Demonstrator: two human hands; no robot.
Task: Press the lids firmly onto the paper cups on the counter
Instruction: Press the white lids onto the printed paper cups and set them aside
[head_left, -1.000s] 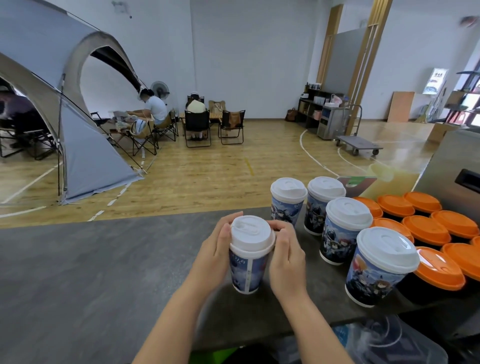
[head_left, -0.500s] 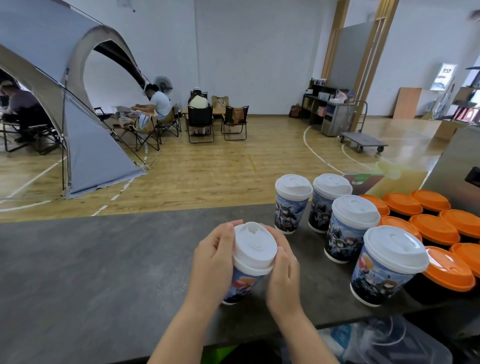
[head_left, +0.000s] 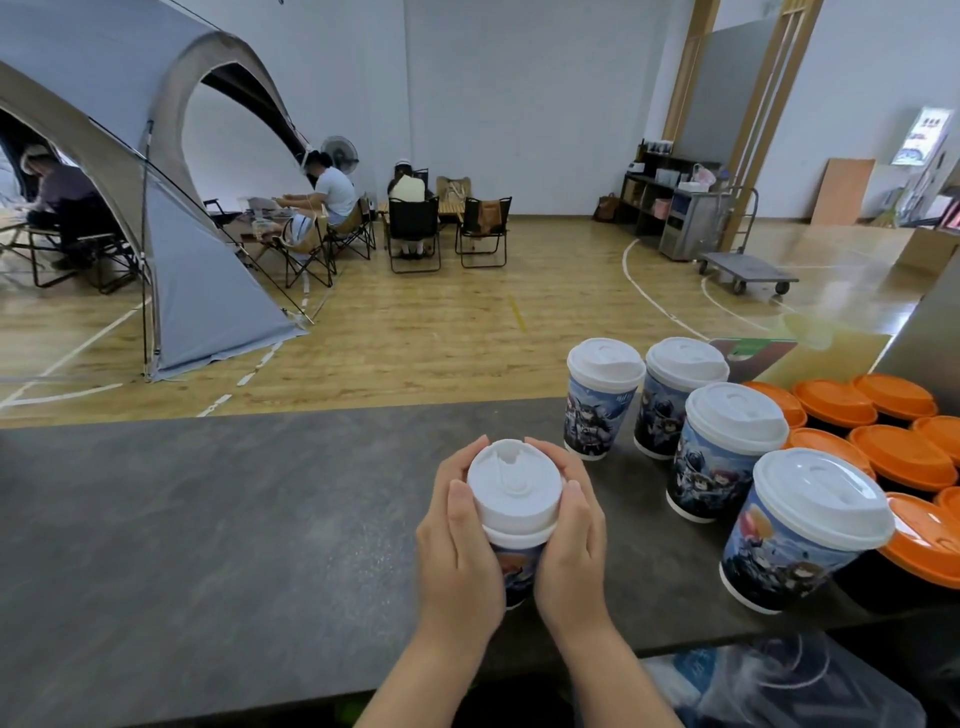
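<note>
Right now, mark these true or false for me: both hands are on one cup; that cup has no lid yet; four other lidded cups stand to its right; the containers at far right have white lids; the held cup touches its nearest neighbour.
1. Both hands hold one cup. True: the left hand and right hand wrap the held cup.
2. It has no lid. False: a white lid sits on it.
3. Four other lidded cups stand to its right. True.
4. The far-right containers have white lids. False: orange lids.
5. It touches a neighbour. False: bare counter separates them.
</note>
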